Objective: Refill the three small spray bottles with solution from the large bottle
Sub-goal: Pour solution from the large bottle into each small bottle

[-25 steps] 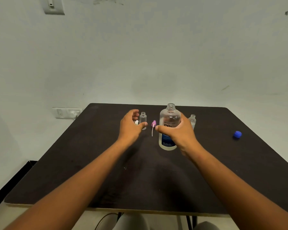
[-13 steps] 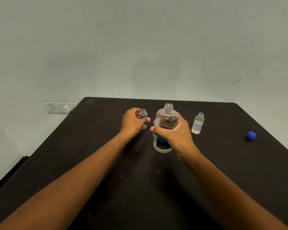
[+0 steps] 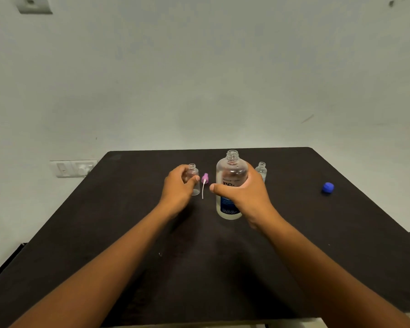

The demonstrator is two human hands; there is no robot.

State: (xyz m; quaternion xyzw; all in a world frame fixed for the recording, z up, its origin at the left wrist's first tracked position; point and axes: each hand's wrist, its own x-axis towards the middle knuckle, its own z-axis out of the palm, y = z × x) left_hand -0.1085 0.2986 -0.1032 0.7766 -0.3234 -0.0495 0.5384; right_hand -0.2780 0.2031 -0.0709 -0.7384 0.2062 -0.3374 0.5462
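The large clear bottle with a blue label stands uncapped on the black table. My right hand is wrapped around its middle. My left hand grips a small open clear spray bottle that stands upright to the left. Between the two bottles lies a purple spray head with its white dip tube. A second small open bottle stands behind my right hand, partly hidden. A third small bottle is not visible.
A blue cap lies alone at the right of the table. A white wall stands close behind the table's far edge, with a socket plate at the left. The table's near edge runs along the bottom of the view.
My left hand has closed around the small bottle it was reaching for. My right hand keeps its hold on the large bottle. The purple spray head, hidden half a second ago, shows again.
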